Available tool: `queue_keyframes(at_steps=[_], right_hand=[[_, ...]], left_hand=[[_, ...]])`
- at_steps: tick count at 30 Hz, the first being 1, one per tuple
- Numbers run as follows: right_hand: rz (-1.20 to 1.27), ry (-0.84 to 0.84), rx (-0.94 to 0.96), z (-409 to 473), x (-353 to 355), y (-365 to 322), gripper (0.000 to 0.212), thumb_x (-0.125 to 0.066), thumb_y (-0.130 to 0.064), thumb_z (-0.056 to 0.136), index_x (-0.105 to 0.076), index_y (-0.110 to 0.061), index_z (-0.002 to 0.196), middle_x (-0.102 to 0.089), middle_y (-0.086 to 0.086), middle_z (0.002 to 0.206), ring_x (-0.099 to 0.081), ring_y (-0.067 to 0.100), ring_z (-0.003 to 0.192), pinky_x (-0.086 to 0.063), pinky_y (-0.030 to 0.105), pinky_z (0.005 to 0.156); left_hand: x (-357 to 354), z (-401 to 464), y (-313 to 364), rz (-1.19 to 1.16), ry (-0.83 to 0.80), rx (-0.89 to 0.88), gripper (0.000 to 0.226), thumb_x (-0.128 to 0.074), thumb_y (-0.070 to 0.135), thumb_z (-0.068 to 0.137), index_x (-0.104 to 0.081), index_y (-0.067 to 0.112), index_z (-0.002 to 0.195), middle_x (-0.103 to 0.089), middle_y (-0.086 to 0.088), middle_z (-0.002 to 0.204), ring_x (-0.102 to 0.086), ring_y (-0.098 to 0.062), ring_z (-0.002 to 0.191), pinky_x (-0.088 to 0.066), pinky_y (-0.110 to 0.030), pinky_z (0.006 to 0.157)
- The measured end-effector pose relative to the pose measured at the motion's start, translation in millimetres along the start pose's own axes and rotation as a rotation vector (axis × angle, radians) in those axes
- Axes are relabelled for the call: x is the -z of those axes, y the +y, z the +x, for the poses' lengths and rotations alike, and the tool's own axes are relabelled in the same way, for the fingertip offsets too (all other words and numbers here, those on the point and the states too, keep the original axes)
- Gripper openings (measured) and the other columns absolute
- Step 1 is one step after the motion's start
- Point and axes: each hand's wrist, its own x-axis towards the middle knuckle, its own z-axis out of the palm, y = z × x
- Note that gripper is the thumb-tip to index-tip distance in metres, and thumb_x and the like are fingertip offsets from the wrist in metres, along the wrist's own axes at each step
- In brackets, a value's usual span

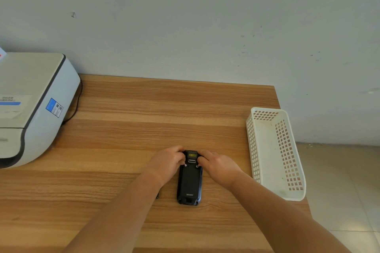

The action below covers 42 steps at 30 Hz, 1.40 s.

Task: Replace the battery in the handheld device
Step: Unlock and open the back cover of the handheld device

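A black handheld device (189, 183) lies face down on the wooden table (144, 121), back cover up, with its scanner window at the far end. My left hand (167, 163) grips the device's top left corner, thumb near the left screw. My right hand (218, 165) holds the top right corner, fingers by the right screw. A small dark object (157, 195) peeks out from under my left forearm; I cannot tell what it is.
A white perforated plastic basket (275, 154) stands at the table's right edge. A white and grey printer (30, 107) with a black cable sits at the left. The wall runs along the far edge; tiled floor lies to the right.
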Motion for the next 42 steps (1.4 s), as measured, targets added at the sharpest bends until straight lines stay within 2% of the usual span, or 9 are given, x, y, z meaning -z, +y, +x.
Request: queue_keyframes(at_steps=[3,6,11,16,20,30,36,38,42], right_hand=[[-0.009,0.025,0.009,0,2,-1,0.034,-0.080,0.001,0.068,-0.067,-0.003,0.099,-0.066,0.017,0.114,-0.069,0.031,0.084,-0.059,0.038,0.054],[-0.016,0.061,0.010,1,1,-3,0.036,-0.085,0.000,0.062,-0.069,-0.005,0.094,-0.068,0.015,0.110,-0.070,0.027,0.080,-0.058,0.032,0.050],[-0.007,0.091,-0.008,-2,-5,-2,0.037,-0.085,-0.002,0.062,-0.069,-0.006,0.095,-0.068,0.014,0.113,-0.070,0.026,0.086,-0.059,0.031,0.052],[0.056,0.122,-0.076,-1,-8,0,0.027,-0.081,-0.004,0.074,-0.069,-0.007,0.099,-0.068,0.012,0.117,-0.071,0.026,0.084,-0.060,0.035,0.056],[0.070,0.141,-0.104,0,-12,-4,0.020,-0.078,-0.007,0.079,-0.070,-0.007,0.097,-0.067,0.011,0.119,-0.071,0.025,0.083,-0.060,0.034,0.058],[0.070,0.196,-0.104,1,-17,-4,0.018,-0.080,-0.007,0.077,-0.071,-0.007,0.092,-0.070,0.011,0.113,-0.071,0.024,0.079,-0.060,0.032,0.058],[0.082,0.171,-0.116,1,-16,-3,0.014,-0.076,-0.009,0.081,-0.072,-0.007,0.095,-0.069,0.010,0.117,-0.072,0.025,0.081,-0.061,0.034,0.061],[0.083,0.147,-0.111,1,-13,-2,0.014,-0.075,-0.009,0.083,-0.072,-0.007,0.097,-0.068,0.010,0.119,-0.072,0.024,0.082,-0.061,0.035,0.061],[0.051,0.129,-0.096,2,-8,-3,0.019,-0.083,-0.011,0.074,-0.073,-0.011,0.091,-0.070,0.008,0.113,-0.071,0.018,0.071,-0.058,0.027,0.054]], left_hand=[[-1,2,0,0.000,0.009,-0.002,0.026,-0.052,0.022,0.099,-0.067,0.016,0.120,-0.052,0.003,0.141,-0.050,-0.016,0.127,-0.039,-0.028,0.107],[-2,4,2,0.001,0.027,0.009,0.024,-0.052,0.022,0.099,-0.068,0.017,0.116,-0.058,0.004,0.130,-0.055,-0.014,0.115,-0.046,-0.030,0.098],[-3,7,0,-0.017,0.024,0.026,0.021,-0.054,0.021,0.098,-0.070,0.017,0.110,-0.062,0.005,0.120,-0.059,-0.014,0.106,-0.049,-0.032,0.092],[-2,2,-1,-0.067,0.040,0.047,0.023,-0.055,0.021,0.098,-0.068,0.017,0.116,-0.058,0.007,0.134,-0.052,-0.013,0.123,-0.038,-0.025,0.104],[0,-2,-3,-0.031,0.028,0.019,0.024,-0.054,0.021,0.098,-0.067,0.017,0.118,-0.052,0.005,0.143,-0.046,-0.014,0.131,-0.031,-0.026,0.109],[-2,-1,3,0.010,0.036,0.022,0.025,-0.051,0.023,0.099,-0.068,0.016,0.117,-0.057,0.004,0.134,-0.055,-0.015,0.119,-0.044,-0.029,0.100],[-1,2,3,-0.028,0.030,0.061,0.024,-0.052,0.024,0.099,-0.070,0.018,0.114,-0.060,0.006,0.128,-0.056,-0.014,0.115,-0.046,-0.031,0.098],[-2,1,3,-0.061,0.035,0.088,0.023,-0.054,0.022,0.098,-0.070,0.018,0.114,-0.060,0.006,0.131,-0.054,-0.014,0.119,-0.043,-0.030,0.102],[-6,-3,-2,-0.137,0.012,0.130,0.029,-0.057,0.022,0.097,-0.066,0.019,0.124,-0.048,0.006,0.147,-0.041,-0.013,0.136,-0.028,-0.030,0.116]])
